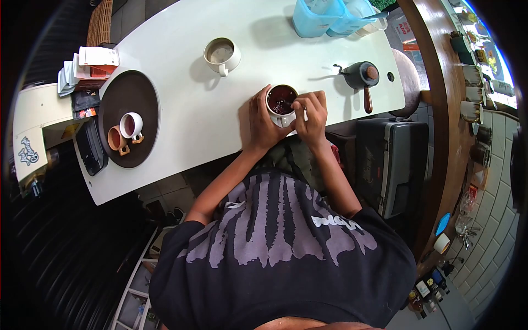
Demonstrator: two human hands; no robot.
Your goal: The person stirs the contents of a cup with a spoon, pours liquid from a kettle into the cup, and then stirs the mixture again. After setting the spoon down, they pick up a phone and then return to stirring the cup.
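A white mug of dark reddish liquid stands near the table's front edge. My left hand is wrapped round its left side. Over the right of the rim, my right hand is closed in a pinch on a thin stirring utensil that dips into the liquid; most of it is hidden by the fingers. Farther back on the table is another white mug with pale, cloudy contents. To the right sits a black gooseneck kettle with a wooden handle and knob.
On the white table, a dark round tray at left bears a white cup and a brown cup. Packets lie beyond it. Blue containers stand at the back. A wooden shelf runs along the right.
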